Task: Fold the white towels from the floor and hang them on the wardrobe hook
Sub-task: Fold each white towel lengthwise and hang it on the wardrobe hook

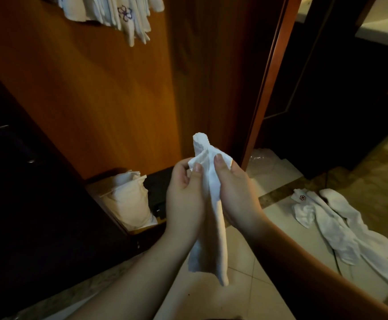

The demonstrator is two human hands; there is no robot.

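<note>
A narrow, bunched white towel hangs upright between my two hands in front of the wooden wardrobe side. My left hand pinches its upper left edge with thumb and fingers. My right hand grips it from the right, thumb on top of the cloth. Several white towels, one with a purple flower mark, hang at the top left of the wardrobe; the hook itself is hidden. More white towels lie in long strips on the tiled floor at the right.
A low open wooden compartment at the wardrobe's foot holds a pale stuffed bag. Dark cabinet fronts fill the left. A reddish door frame stands right of the wardrobe, with crumpled clear plastic at its base.
</note>
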